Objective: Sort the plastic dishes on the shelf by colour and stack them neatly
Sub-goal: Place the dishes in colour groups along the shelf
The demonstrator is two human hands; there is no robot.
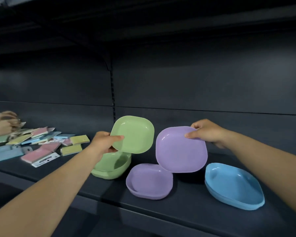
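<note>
The left hand (104, 142) pinches a pale green square plastic dish with rounded corners (132, 134) by its near left rim, thumb on the inner face and fingers curled behind, holding it tilted up in the air so the hollow faces the camera. Directly under that hand and dish sits a stack of matching green plastic dishes (112, 168) on the dark grey metal shelf (186, 202).

The right hand (206, 130) grips a lilac square plastic dish of the same shape (181, 149) at its upper right corner, thumb on the front and fingers wrapped round the back edge; this dish is also lifted and tilted toward the camera. Below it and slightly to the left of the right hand rests a small stack of lilac plastic dishes (149, 181), the raised dish's lower edge overlapping that stack's far right corner in view. Under the right forearm, near the shelf's front edge, lies a stack of light blue plastic dishes (233, 186).

Well to the left of the left hand, a scatter of flat pastel packets in pink, yellow, blue and green (41, 144) covers the shelf, and another person's two hands (3, 124) work at its far end.
</note>
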